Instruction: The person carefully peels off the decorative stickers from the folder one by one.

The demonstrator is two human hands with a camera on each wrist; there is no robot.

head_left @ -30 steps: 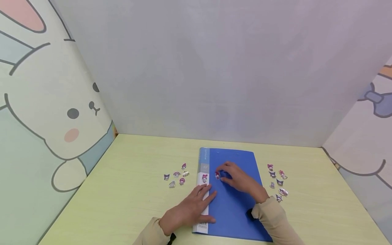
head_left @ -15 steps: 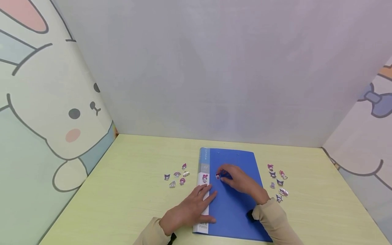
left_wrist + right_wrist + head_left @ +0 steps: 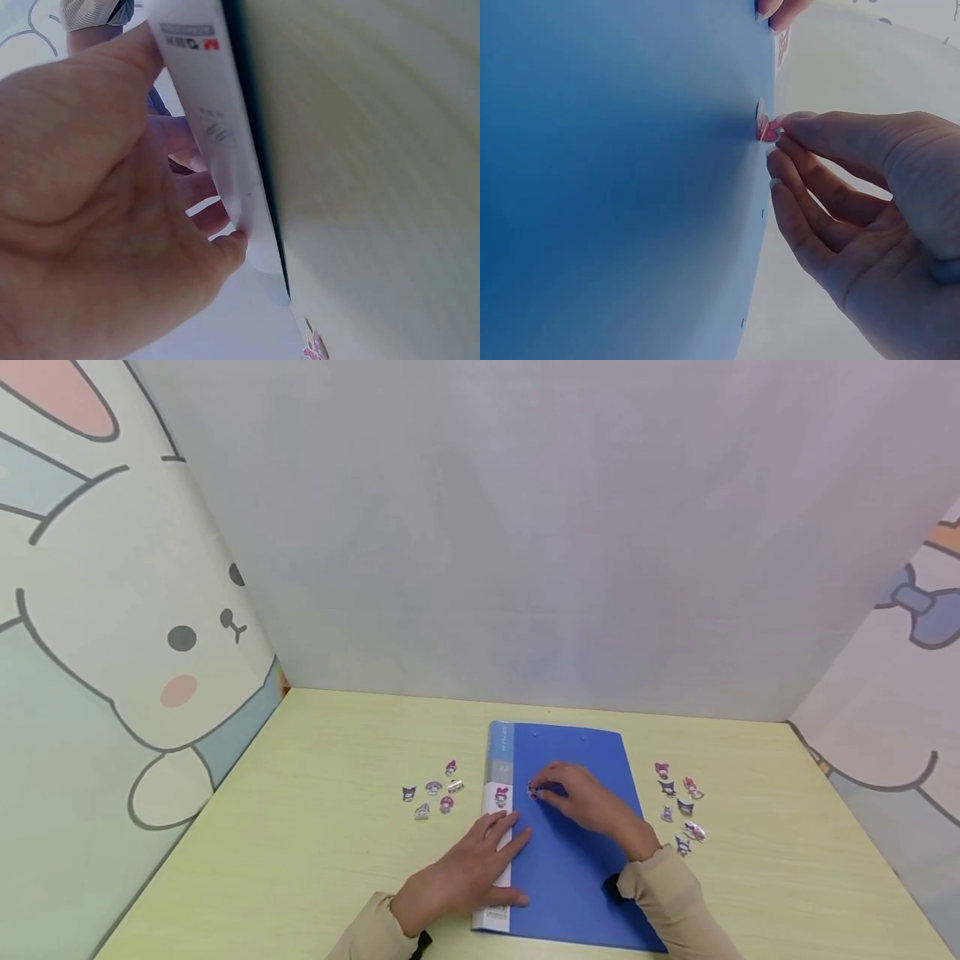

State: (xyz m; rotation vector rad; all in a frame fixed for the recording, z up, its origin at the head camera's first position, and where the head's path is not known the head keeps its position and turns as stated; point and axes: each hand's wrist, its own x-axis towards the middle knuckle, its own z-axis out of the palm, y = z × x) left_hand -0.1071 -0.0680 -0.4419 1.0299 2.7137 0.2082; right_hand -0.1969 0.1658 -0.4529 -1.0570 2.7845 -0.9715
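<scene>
A blue file folder point(image 3: 570, 885) with a white-labelled spine point(image 3: 501, 852) lies flat on the table. My right hand point(image 3: 588, 802) pinches a small pink cartoon sticker point(image 3: 766, 129) between thumb and forefinger at the upper left of the cover. One part of the sticker meets the cover while another bends up to the fingertips. With fingers spread, my left hand point(image 3: 465, 872) rests across the spine and the cover's left edge. Another pink sticker point(image 3: 502, 797) is on the spine, just above the left fingertips.
Several loose cartoon stickers point(image 3: 446, 805) lie left of the folder on the pale wooden table point(image 3: 300, 827). More stickers point(image 3: 686, 807) are scattered to its right. A plain pale wall point(image 3: 480, 568) stands behind, with cartoon-printed side panels point(image 3: 180, 693).
The right fingers have dipped slightly over the sticker and cover more of it in the head view. The left hand and the folder have stayed in place.
</scene>
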